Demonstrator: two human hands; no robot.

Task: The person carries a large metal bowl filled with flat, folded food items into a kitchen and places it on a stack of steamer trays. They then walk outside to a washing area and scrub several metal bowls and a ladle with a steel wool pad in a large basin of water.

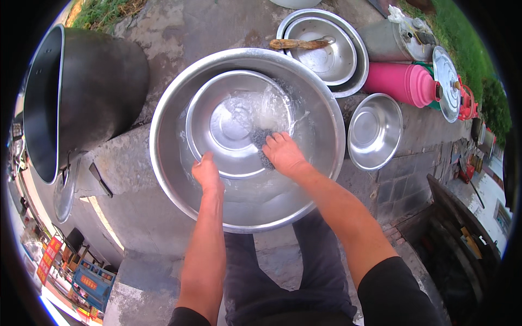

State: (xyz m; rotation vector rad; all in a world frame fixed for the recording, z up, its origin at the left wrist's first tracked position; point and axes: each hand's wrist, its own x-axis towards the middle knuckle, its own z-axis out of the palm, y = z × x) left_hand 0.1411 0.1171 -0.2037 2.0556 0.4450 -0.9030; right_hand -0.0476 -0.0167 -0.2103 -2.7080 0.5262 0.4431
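Note:
A wide metal basin (261, 212) stands before me with water in it. Inside it rests a smaller metal bowl (212, 150), with water splashing along its right side. My left hand (207, 172) grips the near left rim of that bowl, thumb over the edge. In my right hand (284, 153) is a grey scouring pad (263, 142), pressed against the bowl's near right wall. The fingers cover part of the pad.
Beyond the basin sit nested metal bowls (285, 26) with a brush-like bundle (301, 43) across them. To the right are another bowl (369, 126), a pink thermos flask (399, 83) and a metal lid (445, 85). A tall dark pot (102, 81) and a knife (100, 179) are left.

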